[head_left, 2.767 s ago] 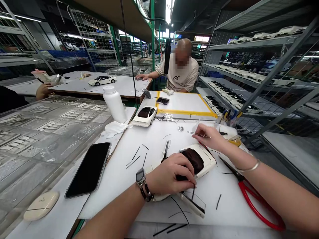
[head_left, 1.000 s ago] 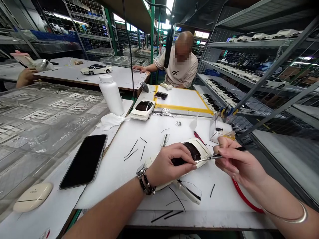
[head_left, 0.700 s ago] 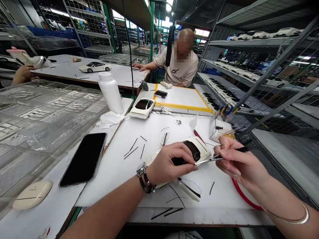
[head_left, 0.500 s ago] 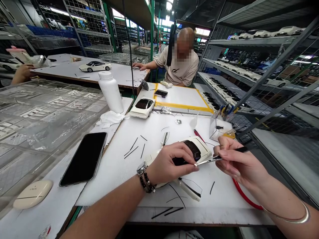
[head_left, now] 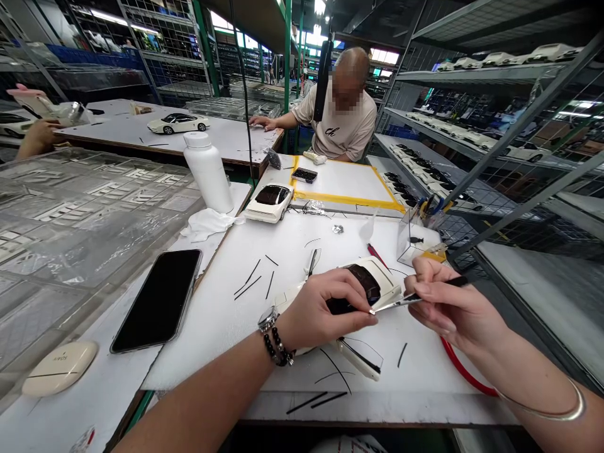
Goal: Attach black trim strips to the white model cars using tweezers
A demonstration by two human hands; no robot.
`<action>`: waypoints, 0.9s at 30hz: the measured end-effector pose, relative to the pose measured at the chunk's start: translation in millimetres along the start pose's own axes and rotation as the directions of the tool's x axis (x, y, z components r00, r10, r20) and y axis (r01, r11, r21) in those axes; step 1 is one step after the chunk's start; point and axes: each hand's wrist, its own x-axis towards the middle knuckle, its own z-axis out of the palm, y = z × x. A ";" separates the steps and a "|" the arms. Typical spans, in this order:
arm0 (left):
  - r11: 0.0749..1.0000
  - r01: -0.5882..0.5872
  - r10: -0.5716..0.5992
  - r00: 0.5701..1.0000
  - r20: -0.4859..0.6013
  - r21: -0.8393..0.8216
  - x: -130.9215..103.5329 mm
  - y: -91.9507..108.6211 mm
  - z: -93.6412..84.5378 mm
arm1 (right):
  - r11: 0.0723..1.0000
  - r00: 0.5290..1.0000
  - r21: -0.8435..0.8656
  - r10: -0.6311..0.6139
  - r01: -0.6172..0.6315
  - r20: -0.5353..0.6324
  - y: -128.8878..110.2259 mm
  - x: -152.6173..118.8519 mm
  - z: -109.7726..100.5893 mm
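Observation:
A white model car (head_left: pixel 384 277) with a dark roof lies on the white work surface under my left hand (head_left: pixel 325 308). One door (head_left: pixel 361 362) stands out on its near side, another (head_left: pixel 314 261) on its far side. Thumb and index finger of my left hand are pinched together over the car; what sits between them is too small to name. My right hand (head_left: pixel 441 299) grips a thin black-and-silver hand tool (head_left: pixel 399 304) like a pen. The tool's pale tip meets the left fingertips. Whether it is a knife or tweezers I cannot tell.
Black strips (head_left: pixel 252 277) are scattered about. Left are a phone (head_left: pixel 158 299), a cream case (head_left: pixel 60 368), a white bottle (head_left: pixel 207 173) and clear trays (head_left: pixel 94 251). A second model car (head_left: pixel 270 202) stands farther back. A co-worker (head_left: pixel 337 116) sits opposite; racks (head_left: pixel 500 132) line the right.
My two hands and the tool keep nearly the same pose over the car. The view has shifted slightly, and the far-left person's hand with the pink-topped thing has moved a little left.

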 end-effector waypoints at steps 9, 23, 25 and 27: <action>1.000 0.005 -0.005 1.000 0.005 0.012 -0.2 -0.1 -0.1 | 1.000 0.999 0.001 0.015 -0.015 -0.034 -0.8 -1.6 1.9; 1.000 0.004 -0.004 1.000 0.015 0.008 0.2 0.1 -0.5 | 1.000 0.998 -0.009 0.029 -0.029 -0.049 -0.6 -1.2 2.5; 1.000 0.001 -0.002 1.000 0.016 0.012 0.3 0.0 -0.5 | 0.999 0.998 -0.019 0.028 -0.029 -0.050 -0.7 -1.1 3.4; 1.000 0.003 -0.003 1.000 0.014 0.017 0.4 0.1 -0.4 | 0.999 0.999 -0.027 0.032 -0.033 -0.043 -0.6 -0.6 3.9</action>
